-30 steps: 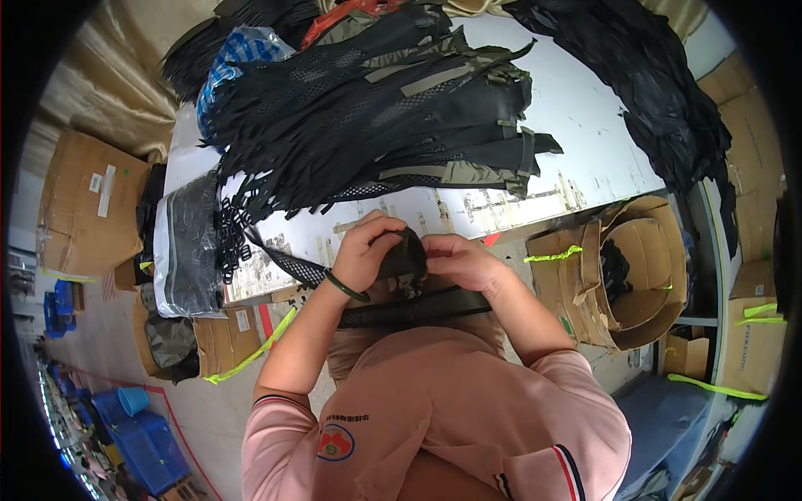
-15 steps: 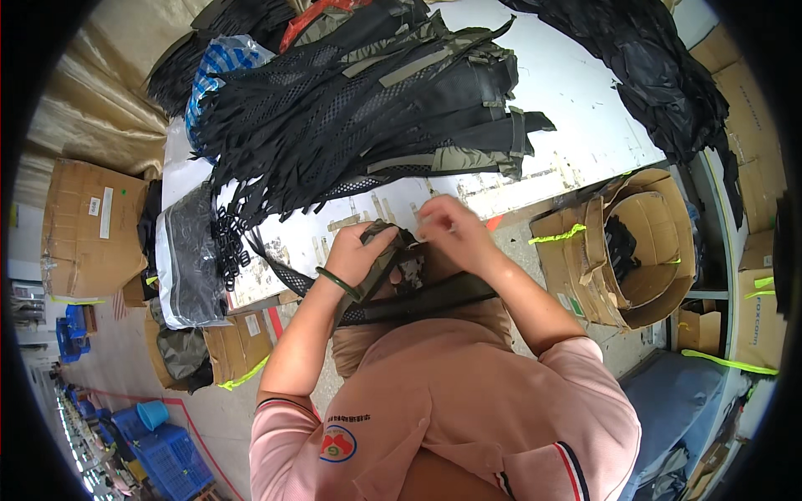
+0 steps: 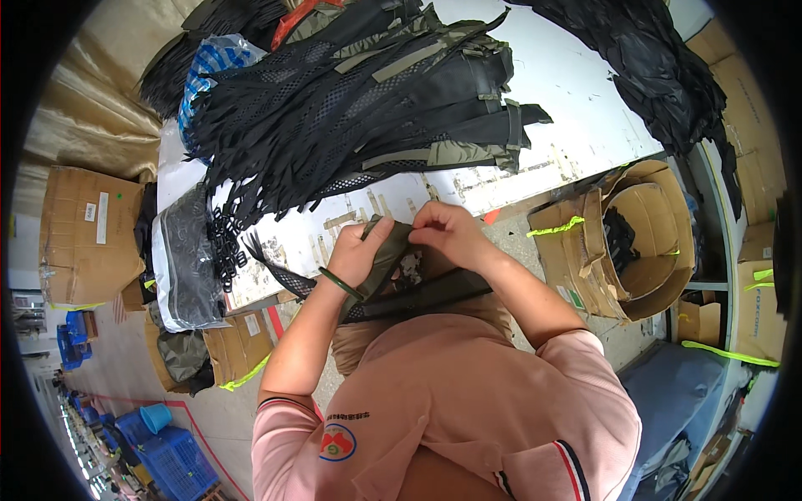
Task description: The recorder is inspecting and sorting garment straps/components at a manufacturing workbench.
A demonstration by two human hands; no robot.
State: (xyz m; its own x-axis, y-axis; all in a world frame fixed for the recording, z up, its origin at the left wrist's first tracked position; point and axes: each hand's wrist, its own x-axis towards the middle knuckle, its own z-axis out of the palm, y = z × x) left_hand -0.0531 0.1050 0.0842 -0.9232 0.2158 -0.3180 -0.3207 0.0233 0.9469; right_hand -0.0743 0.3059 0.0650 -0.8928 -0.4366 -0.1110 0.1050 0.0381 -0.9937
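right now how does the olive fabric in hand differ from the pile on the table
The olive fabric is held between the left hand and right hand; the pile lies on the table. The olive fabric looks smooth; the pile is mostly black, partly mesh. Both show olive cloth.

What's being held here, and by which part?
A dark olive fabric piece: the left hand grips its upper left edge; the right hand is at its upper right edge, pinch unclear.

Mesh straps [image 3: 351, 117] lie piled on the worktable [image 3: 576, 100], a fabric heap [image 3: 668, 79] to their right; at the table's near edge is a cloth piece [image 3: 385, 255], with an open carton [image 3: 576, 259] to the right.
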